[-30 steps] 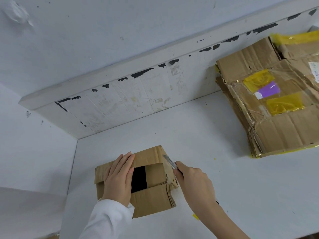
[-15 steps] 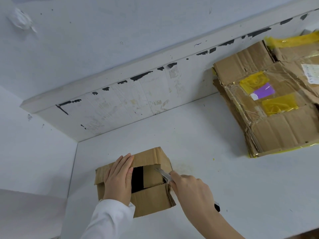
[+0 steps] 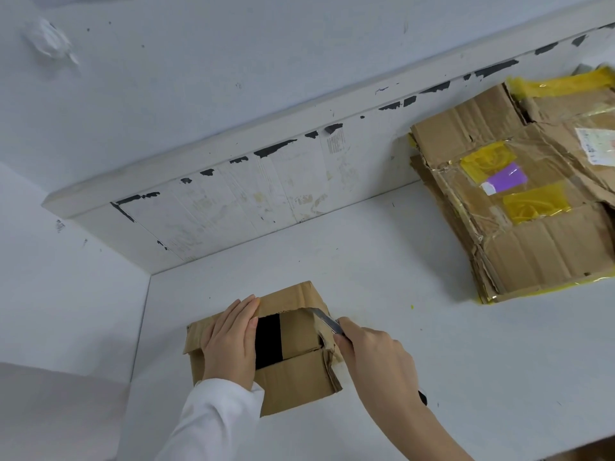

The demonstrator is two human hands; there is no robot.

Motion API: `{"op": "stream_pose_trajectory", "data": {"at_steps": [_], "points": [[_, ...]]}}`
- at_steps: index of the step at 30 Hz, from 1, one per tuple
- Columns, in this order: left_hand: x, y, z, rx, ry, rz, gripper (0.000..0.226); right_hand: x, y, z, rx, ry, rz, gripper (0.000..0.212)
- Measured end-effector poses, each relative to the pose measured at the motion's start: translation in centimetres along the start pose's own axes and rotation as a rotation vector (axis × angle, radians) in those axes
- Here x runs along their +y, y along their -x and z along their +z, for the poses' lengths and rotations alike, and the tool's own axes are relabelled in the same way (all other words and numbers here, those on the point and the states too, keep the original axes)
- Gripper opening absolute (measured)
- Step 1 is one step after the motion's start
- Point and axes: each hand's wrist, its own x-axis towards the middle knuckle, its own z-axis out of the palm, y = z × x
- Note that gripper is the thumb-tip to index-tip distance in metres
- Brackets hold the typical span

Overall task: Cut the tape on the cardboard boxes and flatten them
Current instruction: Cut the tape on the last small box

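From my head camera, a pile of flattened boxes (image 3: 519,207) lies at the far right of the white table (image 3: 432,344), patched with yellow tape and a purple label, well apart from where I work. Behind the table runs a scuffed white backboard (image 3: 253,191) with chipped black marks along its edge. Nothing stands between me and the small cardboard box (image 3: 293,377) near the table's front left — its top flaps part on a dark gap, and I cannot tell what is inside. My left hand (image 3: 231,341), in a white sleeve (image 3: 213,424), lies flat on the box top, fingers straight, pressing it down. My right hand (image 3: 376,357) has its grip clenched round a utility knife (image 3: 327,322), the blade angled onto the box's right top edge.
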Motion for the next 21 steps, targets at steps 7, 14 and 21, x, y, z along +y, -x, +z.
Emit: {"op": "stream_pose_trajectory", "data": {"at_steps": [7, 14, 21], "points": [[0.6, -1.7, -0.9, 0.161, -0.166, 0.064, 0.038, 1.9, -1.7, 1.5, 0.11, -0.043, 0.079, 0.03], [0.3, -3.9, -1.4, 0.243, -0.279, 0.164, 0.018, 6.2, -3.0, 5.8, 0.062, 0.178, 0.215, 0.072], [0.1, -4.6, -1.4, 0.287, -0.331, 0.166, 0.012, 5.7, -3.3, 7.4, 0.239, 0.211, 0.16, 0.065]]}}
